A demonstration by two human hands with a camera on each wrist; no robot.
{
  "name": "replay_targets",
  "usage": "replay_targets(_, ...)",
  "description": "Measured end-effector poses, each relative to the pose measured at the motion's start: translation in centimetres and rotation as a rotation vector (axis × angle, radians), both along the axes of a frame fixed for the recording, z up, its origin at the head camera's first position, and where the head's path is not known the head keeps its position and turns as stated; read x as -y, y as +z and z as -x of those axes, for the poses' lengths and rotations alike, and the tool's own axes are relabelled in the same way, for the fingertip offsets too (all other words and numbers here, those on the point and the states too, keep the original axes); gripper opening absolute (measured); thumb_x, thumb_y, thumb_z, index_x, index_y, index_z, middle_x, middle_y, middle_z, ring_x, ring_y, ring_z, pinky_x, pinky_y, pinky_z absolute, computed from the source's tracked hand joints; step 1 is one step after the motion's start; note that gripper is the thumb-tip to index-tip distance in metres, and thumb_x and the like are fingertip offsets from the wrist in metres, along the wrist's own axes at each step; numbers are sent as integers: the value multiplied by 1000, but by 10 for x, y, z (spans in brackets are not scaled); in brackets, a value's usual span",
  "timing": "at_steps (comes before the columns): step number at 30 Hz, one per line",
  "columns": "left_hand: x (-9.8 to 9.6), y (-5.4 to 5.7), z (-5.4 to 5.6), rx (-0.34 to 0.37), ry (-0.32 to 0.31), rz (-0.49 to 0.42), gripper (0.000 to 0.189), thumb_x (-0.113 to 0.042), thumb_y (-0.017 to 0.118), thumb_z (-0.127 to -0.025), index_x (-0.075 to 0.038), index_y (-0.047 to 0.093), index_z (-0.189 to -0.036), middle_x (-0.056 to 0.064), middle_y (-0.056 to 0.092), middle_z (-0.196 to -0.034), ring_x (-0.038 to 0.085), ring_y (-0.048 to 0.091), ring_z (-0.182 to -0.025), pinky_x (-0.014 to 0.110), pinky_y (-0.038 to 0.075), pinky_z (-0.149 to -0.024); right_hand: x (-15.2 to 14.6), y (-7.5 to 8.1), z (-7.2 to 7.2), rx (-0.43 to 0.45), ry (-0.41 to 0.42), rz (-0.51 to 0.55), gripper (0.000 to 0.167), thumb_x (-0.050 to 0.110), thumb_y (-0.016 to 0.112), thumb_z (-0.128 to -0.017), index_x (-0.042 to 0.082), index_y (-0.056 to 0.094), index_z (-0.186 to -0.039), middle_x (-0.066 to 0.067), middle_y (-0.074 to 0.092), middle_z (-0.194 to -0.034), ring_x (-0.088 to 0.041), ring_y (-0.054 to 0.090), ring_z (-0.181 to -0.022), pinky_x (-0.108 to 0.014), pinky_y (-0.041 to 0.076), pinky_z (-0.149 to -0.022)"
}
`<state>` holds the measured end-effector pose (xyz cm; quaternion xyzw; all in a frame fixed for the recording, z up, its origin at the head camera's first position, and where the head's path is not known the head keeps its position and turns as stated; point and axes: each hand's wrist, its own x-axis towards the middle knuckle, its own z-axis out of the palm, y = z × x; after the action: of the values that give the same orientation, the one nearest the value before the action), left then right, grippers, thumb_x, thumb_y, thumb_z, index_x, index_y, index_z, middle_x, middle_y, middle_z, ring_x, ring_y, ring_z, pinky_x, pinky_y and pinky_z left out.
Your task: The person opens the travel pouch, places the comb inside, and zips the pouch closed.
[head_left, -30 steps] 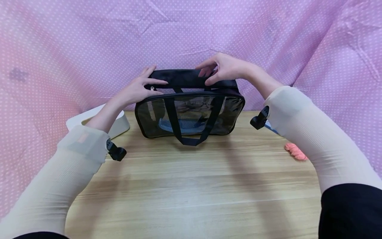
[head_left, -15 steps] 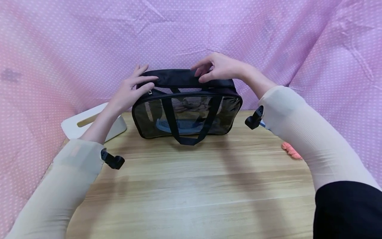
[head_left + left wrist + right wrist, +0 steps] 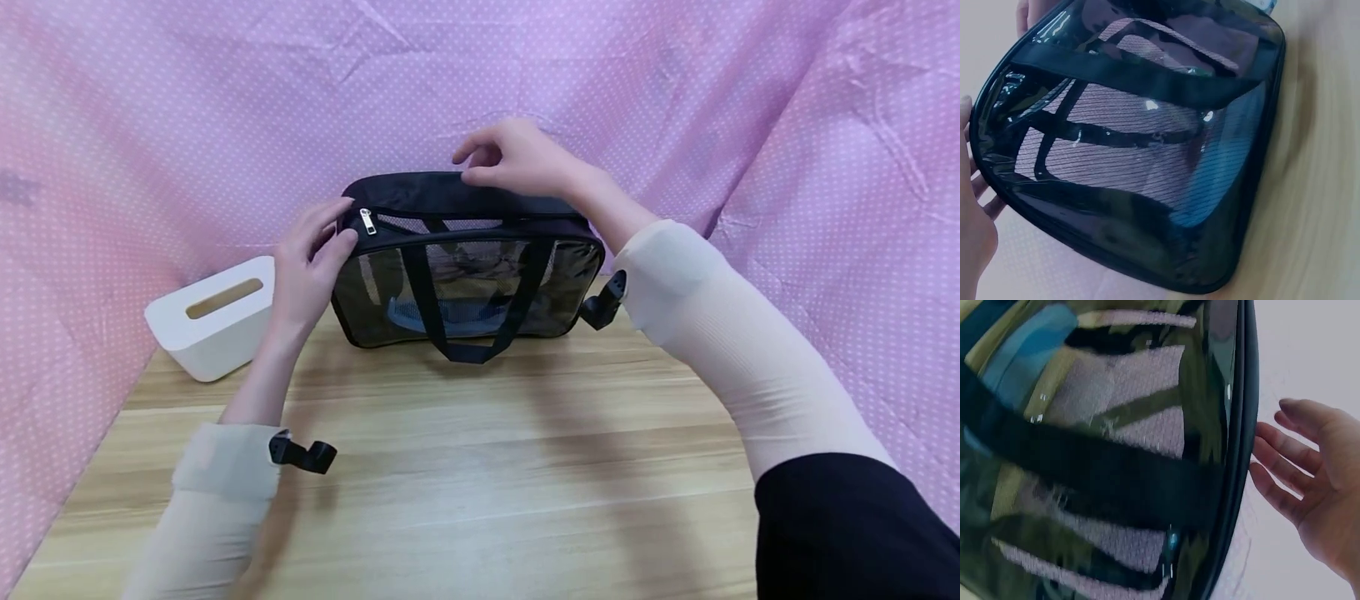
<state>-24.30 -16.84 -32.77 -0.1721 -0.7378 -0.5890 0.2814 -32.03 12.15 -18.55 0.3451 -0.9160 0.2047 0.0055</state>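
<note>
A see-through toiletry bag (image 3: 352, 304) with black trim and black straps stands upright at the back of the table. Its top zipper is part open, and the metal zipper pull (image 3: 367, 222) sits at the left end. My left hand (image 3: 303, 271) holds the bag's upper left corner, thumb in front and fingers toward the back; in the left wrist view some fingers show behind the edge. Over the bag's top rim hangs my right hand (image 3: 517, 158), fingers loosely bent and nothing between them. Through the clear front shows a blue comb (image 3: 468, 317).
A white tissue box (image 3: 217, 333) with a slot in its lid stands left of the bag, partly behind my left hand. A pink dotted cloth (image 3: 375, 75) hangs right behind the bag. The wooden table (image 3: 465, 475) stretches out in front.
My left hand has moved left and down from over the bag's top to its corner, uncovering the zipper pull. My right hand has shifted left and slightly up. The pink yarn is now out of sight.
</note>
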Motion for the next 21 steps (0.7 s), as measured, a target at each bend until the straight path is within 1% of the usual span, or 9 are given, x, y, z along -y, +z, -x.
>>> replay_targets(3, -4, -9, -5, -33, 30, -46, 40, -7, 70, -97, -11, 68, -136, 6, 65, -138, 8, 58, -129, 39, 46, -117, 13, -2, -2, -45, 8, 1, 31, 21, 62, -103, 8, 69, -130, -9, 75, -116, -17, 67, -106, -32, 51, -101)
replay_targets(5, -7, -13, -8, -49, 42, -79, 42, -4, 73, -94, -9, 68, -135, 7, 65, -137, 11, 59, -128, 40, 46, -117, 23, -4, -4, -76, 16, -3, 30, 20, 62, -103, 8, 70, -129, -9, 75, -115, -18, 66, -104, -33, 51, -100)
replay_targets(9, -9, -21, -13, -79, 65, -115, 49, 1, 77, -89, -9, 68, -136, 10, 66, -137, 16, 62, -129, 38, 47, -116, 44, -6, -9, -109, 22, -22, 29, 22, 63, -103, 8, 71, -127, -7, 73, -105, -16, 61, -93, -29, 48, -93)
replay_targets(12, -10, -27, -15, -76, 76, -143, 52, 3, 78, -88, -10, 67, -137, 11, 67, -139, 14, 64, -128, 30, 49, -113, 60, -8, -13, -122, 23, -53, 30, 26, 63, -103, 10, 70, -128, -3, 71, -102, -13, 59, -89, -26, 47, -89)
replay_targets(15, -10, -32, -18, -57, 95, -154, 52, 3, 77, -88, -12, 68, -137, 11, 68, -139, 9, 66, -124, 21, 51, -106, 76, -11, -17, -128, 24, -90, 31, 29, 63, -103, 13, 70, -129, -1, 73, -101, -11, 61, -89, -24, 49, -90)
replay_targets(17, -11, -35, -19, -57, 104, -149, 51, 2, 75, -89, -12, 67, -137, 12, 68, -138, 7, 66, -123, 18, 52, -103, 85, -14, -20, -127, 24, -111, 33, 31, 64, -102, 14, 69, -130, 0, 74, -103, -9, 64, -92, -24, 51, -91)
replay_targets(21, -11, -40, -19, -71, 123, -150, 46, 3, 72, -92, -11, 69, -135, 15, 68, -137, 4, 66, -121, 16, 52, -102, 98, -22, -23, -127, 25, -126, 35, 35, 66, -100, 15, 68, -130, 0, 76, -105, -11, 66, -95, -27, 53, -93)
